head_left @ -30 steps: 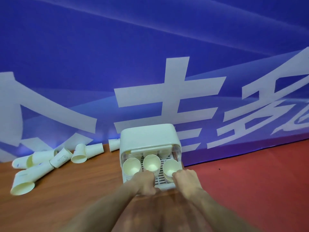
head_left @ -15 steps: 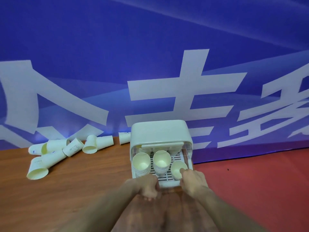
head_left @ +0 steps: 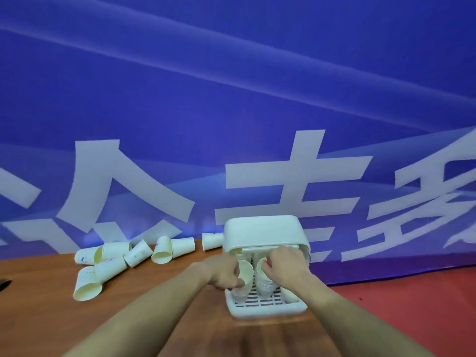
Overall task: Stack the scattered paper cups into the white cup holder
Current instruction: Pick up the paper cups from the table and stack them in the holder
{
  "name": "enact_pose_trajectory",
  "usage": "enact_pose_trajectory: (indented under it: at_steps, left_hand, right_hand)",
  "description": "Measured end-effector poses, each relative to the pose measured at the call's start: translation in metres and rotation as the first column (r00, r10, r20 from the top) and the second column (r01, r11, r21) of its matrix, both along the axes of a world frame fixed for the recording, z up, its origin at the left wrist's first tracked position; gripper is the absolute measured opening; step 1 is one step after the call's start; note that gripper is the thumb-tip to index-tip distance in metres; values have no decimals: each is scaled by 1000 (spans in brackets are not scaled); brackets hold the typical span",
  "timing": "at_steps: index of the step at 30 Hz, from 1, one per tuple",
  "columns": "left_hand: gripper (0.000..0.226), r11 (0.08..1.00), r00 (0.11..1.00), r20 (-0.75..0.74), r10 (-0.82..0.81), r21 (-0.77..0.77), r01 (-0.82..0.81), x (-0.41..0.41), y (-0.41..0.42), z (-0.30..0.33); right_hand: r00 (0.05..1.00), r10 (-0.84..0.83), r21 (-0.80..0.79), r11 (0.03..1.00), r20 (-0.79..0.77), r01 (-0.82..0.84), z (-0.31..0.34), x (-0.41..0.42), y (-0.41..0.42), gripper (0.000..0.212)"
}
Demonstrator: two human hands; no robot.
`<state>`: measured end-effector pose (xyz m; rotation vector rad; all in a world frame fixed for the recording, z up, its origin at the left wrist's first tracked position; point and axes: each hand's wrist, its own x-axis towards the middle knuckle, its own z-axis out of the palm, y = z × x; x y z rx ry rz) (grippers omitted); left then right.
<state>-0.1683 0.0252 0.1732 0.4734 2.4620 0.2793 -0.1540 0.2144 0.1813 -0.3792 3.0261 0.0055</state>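
Now, head view: both hands have moved from the tray's front edge up onto the stacks inside the cup holder (head_left: 262, 231).
- Left hand (head_left: 223, 274): fingers curled, pinching the left stack (head_left: 244, 275) at its rim.
- Right hand (head_left: 284, 265): fingers curled over the middle stack (head_left: 262, 280).
- Judged: stacks being seated, not new cups fetched.
- Loose cups (head_left: 134, 256): several lying tipped on the worktop (head_left: 144, 313), well left of the holder, none blocked.
- Behind: blue banner (head_left: 231, 99).
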Motion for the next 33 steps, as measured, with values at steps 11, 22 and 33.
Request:
enact_pose_trajectory:
  at_steps: [11, 22, 33]
  left_hand:
    - [26, 959, 902, -370, 224, -82, -272, 4, -149, 39]
    - [21, 877, 799, -461, 387, -82, -473, 38, -301, 33]
    - [25, 789, 754, -395, 525, -107, -605, 75, -417, -5]
  right_hand:
    - [980, 186, 2, 983, -73, -186, 48, -18, -137, 25]
    - [943, 332, 5, 943, -6, -332, 44, -12, -284, 19]
    - [894, 445, -4, 895, 51, -445, 20, -8, -402, 17]
